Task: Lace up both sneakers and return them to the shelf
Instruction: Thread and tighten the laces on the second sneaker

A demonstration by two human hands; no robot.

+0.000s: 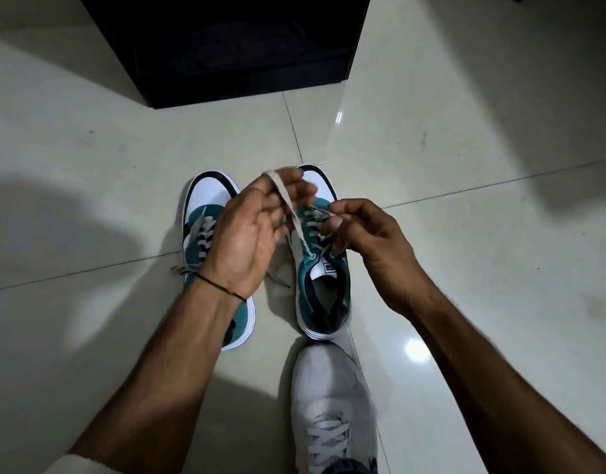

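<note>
Two teal and white sneakers stand side by side on the tiled floor, toes pointing away from me. My left hand (250,230) hovers over the gap between them and holds a loop of the flat grey lace (296,220) that rises from the right sneaker (324,285). My right hand (366,241) pinches the other lace strand just above that sneaker's upper eyelets. The left sneaker (209,213) is partly hidden under my left wrist; its laces are threaded and their ends trail on the floor at its left side.
A black shelf unit (233,46) stands on the floor straight ahead, its open front dark inside. My own foot in a worn white shoe (332,398) touches the heel of the right sneaker. Glossy cream tiles (466,165) surround everything.
</note>
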